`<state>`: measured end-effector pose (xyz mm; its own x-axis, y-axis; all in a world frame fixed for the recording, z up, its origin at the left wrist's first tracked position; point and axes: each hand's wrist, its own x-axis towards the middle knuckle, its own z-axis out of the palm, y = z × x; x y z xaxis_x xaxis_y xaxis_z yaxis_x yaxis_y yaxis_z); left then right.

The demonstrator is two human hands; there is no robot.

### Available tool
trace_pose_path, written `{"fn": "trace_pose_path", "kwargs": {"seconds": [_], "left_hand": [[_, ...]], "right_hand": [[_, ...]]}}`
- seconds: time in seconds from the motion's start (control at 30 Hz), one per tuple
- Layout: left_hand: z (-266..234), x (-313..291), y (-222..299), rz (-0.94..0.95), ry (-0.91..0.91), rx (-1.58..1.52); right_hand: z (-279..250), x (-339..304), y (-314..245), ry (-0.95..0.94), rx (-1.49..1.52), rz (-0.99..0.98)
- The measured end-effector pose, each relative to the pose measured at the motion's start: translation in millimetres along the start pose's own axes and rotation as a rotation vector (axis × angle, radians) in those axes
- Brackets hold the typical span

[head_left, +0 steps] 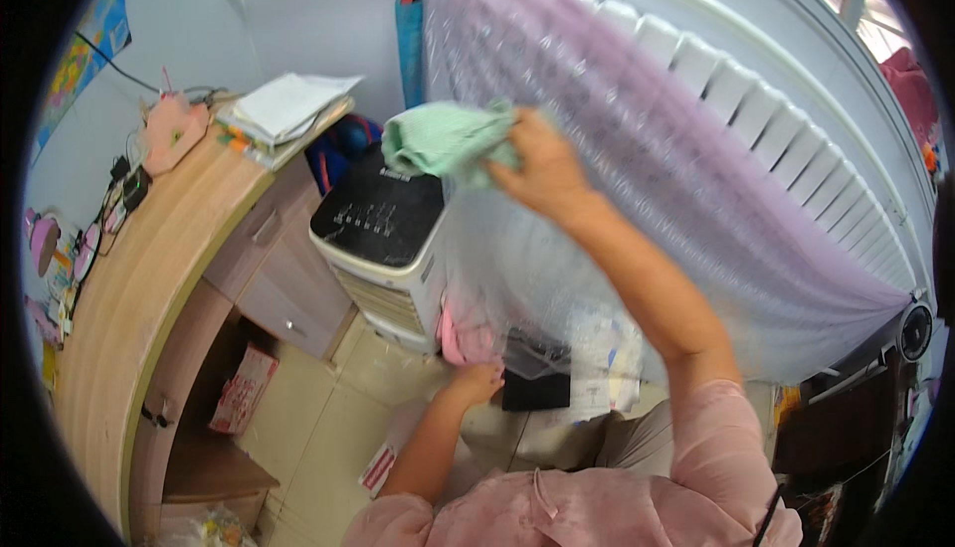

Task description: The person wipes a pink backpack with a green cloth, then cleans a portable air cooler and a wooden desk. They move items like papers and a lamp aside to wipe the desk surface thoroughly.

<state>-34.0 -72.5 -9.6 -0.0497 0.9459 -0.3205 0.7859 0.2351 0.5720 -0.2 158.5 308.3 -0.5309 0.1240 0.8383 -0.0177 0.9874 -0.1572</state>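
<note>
While the cloth (pixel 443 137) is pinched near the cooler (pixel 383 217) by closed fingers (pixel 532 137) of the right hand (pixel 545 171), the left hand's (pixel 476 384) grip cannot be told. The sheet (pixel 597 139) could be snagged by a wide swing.

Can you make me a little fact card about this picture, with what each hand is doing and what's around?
Right hand: holding a green cloth
Left hand: low down, beside a pink thing; its grip is unclear
Boxy machine: black top, pale body; the cloth overlaps its top in the picture
Wooden desk: a stack of papers at its far end
Sheet: see-through lilac, hanging by a white radiator
</note>
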Motion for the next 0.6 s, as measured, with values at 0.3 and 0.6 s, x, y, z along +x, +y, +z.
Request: {"fn": "trace_pose_path", "kwargs": {"seconds": [0.3, 0.6], "left_hand": [[-4.3, -13.7, 25.6, -0.108, 0.098, -0.148], [-24.6, -40.5, 18.3, -0.191, 0.130, -0.238]], "right_hand": [[187.6, -79.3, 57.7, -0.334, 0.006, -0.153], [170.5, -47.5, 10.9, -0.284, 0.012, -0.160]]}}
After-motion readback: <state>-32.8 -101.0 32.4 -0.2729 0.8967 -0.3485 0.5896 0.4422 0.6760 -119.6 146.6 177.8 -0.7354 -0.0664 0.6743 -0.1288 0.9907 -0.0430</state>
